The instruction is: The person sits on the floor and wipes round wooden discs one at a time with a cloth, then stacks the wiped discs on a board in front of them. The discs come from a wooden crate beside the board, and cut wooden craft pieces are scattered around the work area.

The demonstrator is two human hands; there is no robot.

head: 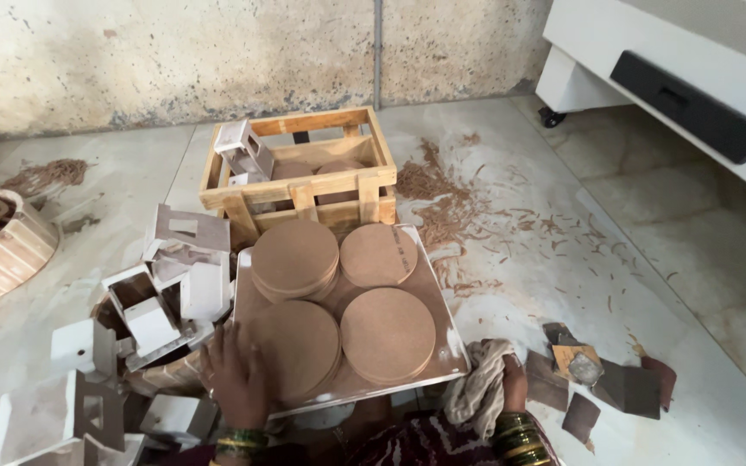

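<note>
Under left hand point(237, 373): front-left brown disc point(297, 347), touching fingers.

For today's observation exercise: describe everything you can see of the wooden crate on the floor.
The wooden crate is pale, unpainted slatted timber with open sides and top, standing upright on the floor near the wall. Brown round discs lie inside, and a white cut-out piece leans at its left corner. Its front touches the board carrying four discs.
</note>
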